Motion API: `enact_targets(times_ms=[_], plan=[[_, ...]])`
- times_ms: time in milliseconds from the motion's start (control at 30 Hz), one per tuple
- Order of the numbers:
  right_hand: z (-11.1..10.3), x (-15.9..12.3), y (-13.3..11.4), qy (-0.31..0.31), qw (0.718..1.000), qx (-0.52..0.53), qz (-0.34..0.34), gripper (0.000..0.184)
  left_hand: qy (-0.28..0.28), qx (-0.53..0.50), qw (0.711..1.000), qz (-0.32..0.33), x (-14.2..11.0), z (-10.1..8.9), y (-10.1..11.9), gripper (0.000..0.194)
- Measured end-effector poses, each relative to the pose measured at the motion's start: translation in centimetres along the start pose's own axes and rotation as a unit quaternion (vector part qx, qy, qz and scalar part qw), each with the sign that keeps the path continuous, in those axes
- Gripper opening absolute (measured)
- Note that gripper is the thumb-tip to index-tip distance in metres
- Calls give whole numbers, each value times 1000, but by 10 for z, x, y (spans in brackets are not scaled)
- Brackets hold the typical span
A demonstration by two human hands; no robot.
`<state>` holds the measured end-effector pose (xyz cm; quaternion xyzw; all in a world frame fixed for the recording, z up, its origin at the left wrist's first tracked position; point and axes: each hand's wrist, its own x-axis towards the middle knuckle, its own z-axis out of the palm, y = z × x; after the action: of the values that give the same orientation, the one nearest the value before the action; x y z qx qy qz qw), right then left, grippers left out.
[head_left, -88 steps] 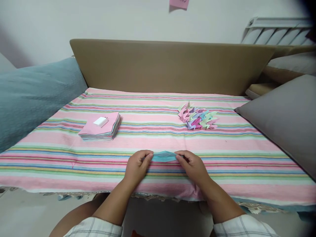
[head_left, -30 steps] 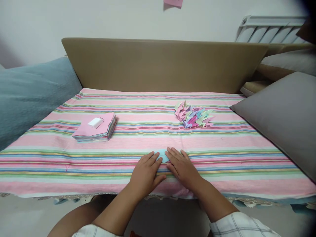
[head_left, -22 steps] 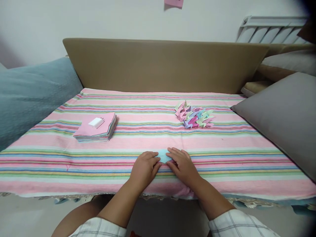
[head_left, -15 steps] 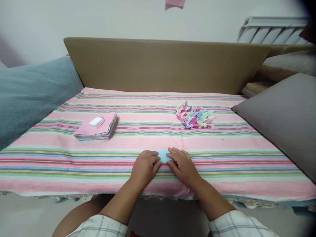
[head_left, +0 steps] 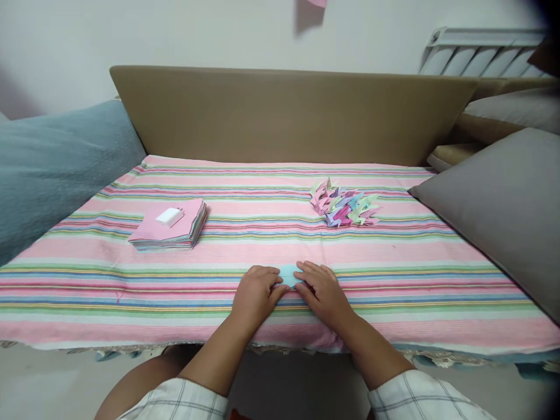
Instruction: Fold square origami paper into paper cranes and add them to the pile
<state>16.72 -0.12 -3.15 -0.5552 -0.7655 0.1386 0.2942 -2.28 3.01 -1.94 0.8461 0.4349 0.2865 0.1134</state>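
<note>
A folded light-blue sheet of paper (head_left: 289, 275) lies on the striped cloth close to the front edge, with a crease line running across it. My left hand (head_left: 259, 294) grips its left end between thumb and curled fingers. On the right end, my right hand (head_left: 319, 289) has its fingers laid over the paper and the thumb at the near edge. Both ends of the paper are hidden under my fingers.
To the left, a white charger plug (head_left: 170, 217) rests on a stack of coloured paper (head_left: 175, 233). Folded paper cranes (head_left: 343, 205) are clustered at the back right. A blue cushion (head_left: 65, 169) and a grey cushion (head_left: 494, 192) flank the striped cloth (head_left: 245, 251).
The paper was first held stretched between both hands, then pressed flat under spread fingers. Now my hands are closer together, with the left fingers curled on its end. Lately they have barely moved.
</note>
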Motion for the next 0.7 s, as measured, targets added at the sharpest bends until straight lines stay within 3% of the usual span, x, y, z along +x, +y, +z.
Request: enact_targets(times_ms=[200, 433, 700], plan=[[-1, 1, 0, 26, 999, 35, 7, 16, -3, 3, 1000, -1, 1, 0, 0, 11], [-3, 3, -2, 23, 999, 45, 14, 15, -12, 0, 1000, -3, 2, -3, 4, 10], [0, 6, -3, 60, 997, 48, 17, 15, -27, 18, 999, -29, 2, -6, 9, 12]])
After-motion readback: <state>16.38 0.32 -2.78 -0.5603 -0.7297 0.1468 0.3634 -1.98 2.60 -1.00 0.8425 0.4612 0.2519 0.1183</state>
